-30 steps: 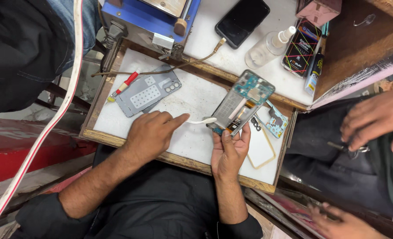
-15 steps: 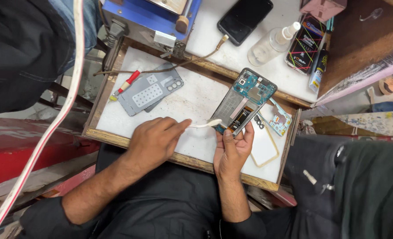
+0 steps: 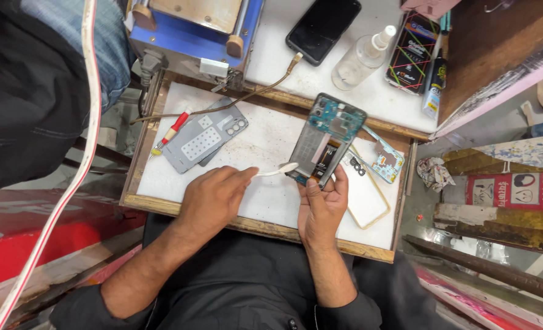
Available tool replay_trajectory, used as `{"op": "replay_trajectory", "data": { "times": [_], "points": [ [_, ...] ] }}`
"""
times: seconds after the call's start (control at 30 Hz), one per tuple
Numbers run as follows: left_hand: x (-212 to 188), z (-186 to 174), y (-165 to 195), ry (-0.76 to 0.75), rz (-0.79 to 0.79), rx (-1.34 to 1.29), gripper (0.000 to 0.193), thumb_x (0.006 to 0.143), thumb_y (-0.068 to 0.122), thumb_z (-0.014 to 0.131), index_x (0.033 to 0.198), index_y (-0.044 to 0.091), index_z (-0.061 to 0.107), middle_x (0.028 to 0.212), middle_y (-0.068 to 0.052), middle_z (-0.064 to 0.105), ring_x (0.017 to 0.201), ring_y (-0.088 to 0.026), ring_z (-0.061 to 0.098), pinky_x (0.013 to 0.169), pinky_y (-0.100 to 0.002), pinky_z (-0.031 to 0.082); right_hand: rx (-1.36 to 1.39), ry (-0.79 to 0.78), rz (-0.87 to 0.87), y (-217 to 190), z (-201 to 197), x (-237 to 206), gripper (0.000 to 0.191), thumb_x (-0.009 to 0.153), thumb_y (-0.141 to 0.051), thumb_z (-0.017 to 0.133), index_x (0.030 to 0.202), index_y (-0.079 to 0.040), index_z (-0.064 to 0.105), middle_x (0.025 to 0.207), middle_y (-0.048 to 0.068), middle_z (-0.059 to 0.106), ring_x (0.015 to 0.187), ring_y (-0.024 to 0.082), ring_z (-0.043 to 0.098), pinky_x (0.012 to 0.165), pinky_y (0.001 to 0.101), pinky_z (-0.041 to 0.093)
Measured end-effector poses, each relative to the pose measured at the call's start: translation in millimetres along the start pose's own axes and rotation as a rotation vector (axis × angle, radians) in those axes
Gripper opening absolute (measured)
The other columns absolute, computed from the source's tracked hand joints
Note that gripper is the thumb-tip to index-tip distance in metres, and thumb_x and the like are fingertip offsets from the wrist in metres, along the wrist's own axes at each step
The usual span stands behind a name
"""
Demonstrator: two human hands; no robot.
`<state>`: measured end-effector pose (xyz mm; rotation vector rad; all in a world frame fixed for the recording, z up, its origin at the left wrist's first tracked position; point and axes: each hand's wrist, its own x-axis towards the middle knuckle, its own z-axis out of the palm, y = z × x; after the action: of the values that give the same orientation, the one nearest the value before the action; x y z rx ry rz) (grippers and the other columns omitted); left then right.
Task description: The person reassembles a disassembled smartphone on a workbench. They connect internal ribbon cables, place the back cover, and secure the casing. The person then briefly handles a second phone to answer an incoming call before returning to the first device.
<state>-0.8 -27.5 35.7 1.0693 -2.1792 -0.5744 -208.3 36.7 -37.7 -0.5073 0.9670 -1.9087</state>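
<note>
The left hand [image 3: 213,198] pinches a white pry tool [image 3: 277,172] pointing right at the opened phone [image 3: 325,140], gripped by the right hand [image 3: 321,205].

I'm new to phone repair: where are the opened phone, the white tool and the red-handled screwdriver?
opened phone [image 3: 329,137]: head view, on its bare circuit side.
white tool [image 3: 278,172]: head view, mid-shaft.
red-handled screwdriver [image 3: 175,129]: head view, on the red handle.

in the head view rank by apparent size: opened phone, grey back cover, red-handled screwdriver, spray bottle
1. grey back cover and opened phone: too alike to rank
2. spray bottle
3. red-handled screwdriver
</note>
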Motion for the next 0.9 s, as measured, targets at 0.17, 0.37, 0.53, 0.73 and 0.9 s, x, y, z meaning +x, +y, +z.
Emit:
{"op": "replay_trajectory", "data": {
  "times": [0.17,0.37,0.53,0.73,0.9],
  "points": [
    [-6,-7,1,-0.033,-0.049,0.039,0.027,0.09,0.008,0.072,0.117,0.012,0.075,0.087,-0.006,0.07,0.077,-0.026,0.069,0.067,-0.04,0.056,-0.023,0.023,0.003,-2,-6,-2,0.06,0.099,0.005,0.062,0.152,-0.003,0.035,0.141,0.017,0.059,0.126,0.027,0.062,0.11,0.0492,0.052],
    [2,3,-4,0.023,0.033,0.001,0.03,0.088,0.008,0.073,0.118,0.011,0.076,0.09,-0.006,0.071,0.08,-0.027,0.068,0.07,-0.041,0.055,-0.034,-0.008,-0.02,0,-2,0,0.059,0.099,0.003,0.062,0.15,-0.002,0.035,0.139,0.017,0.06,0.126,0.026,0.062,0.111,0.049,0.052],
    [3,-4,-7,-0.004,0.051,0.105,0.032,0.085,0.007,0.074,0.116,0.013,0.077,0.089,-0.004,0.071,0.081,-0.026,0.068,0.071,-0.042,0.053,-0.064,-0.023,-0.038,4,-11,-4,0.057,0.099,0.003,0.064,0.15,0.001,0.037,0.137,0.017,0.062,0.123,0.024,0.063,0.106,0.0454,0.053],
    [5,-6,-4,0.075,0.06,0.079,0.032,0.085,0.004,0.071,0.115,0.013,0.076,0.093,-0.004,0.071,0.087,-0.026,0.068,0.077,-0.042,0.053,-0.108,0.01,-0.072,7,-21,0,0.056,0.1,0.002,0.064,0.149,0.0,0.038,0.136,0.016,0.062,0.122,0.021,0.063,0.104,0.0419,0.055],
    [10,3,-6,0.017,0.011,0.02,0.027,0.087,0.006,0.072,0.113,0.013,0.078,0.092,-0.005,0.072,0.086,-0.027,0.068,0.076,-0.043,0.053,-0.102,-0.023,-0.088,7,-20,-1,0.054,0.1,0.003,0.065,0.147,0.001,0.039,0.14,0.016,0.061,0.126,0.022,0.063,0.109,0.0427,0.054]
  ]
}}
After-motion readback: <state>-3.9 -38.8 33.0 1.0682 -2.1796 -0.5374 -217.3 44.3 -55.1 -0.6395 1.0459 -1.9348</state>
